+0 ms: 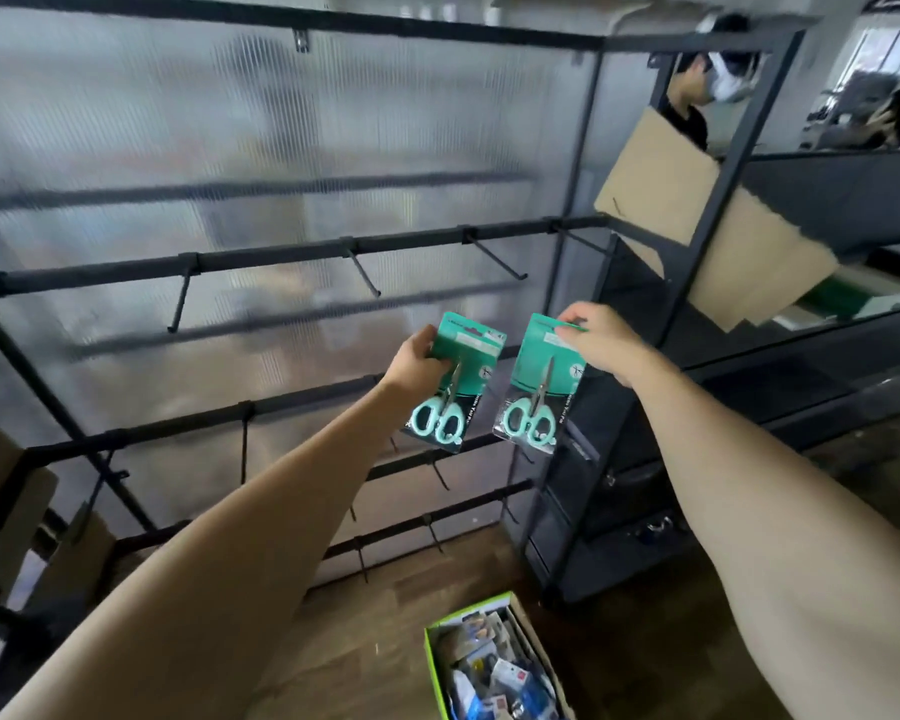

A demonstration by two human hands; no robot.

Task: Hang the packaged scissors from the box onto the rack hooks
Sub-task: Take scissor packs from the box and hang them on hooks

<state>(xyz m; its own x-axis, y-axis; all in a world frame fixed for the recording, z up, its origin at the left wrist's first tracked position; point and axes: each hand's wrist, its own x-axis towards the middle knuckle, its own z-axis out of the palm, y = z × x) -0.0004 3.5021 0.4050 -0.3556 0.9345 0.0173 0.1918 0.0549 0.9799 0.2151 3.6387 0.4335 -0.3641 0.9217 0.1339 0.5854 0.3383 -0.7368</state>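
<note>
At mid-frame the left hand [417, 363] grips one scissors pack [455, 387] by its edge; the right hand [601, 343] pinches a second pack [539, 379] at its top corner. Both hang upright, handles down, below the bare hooks [364, 275], probably nearest the middle one; the box [494, 662] sits at the bottom.

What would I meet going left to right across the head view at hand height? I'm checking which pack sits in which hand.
Left hand → left scissors pack, gripped at its left edge → right scissors pack → right hand, pinching that pack's top right corner.
</note>
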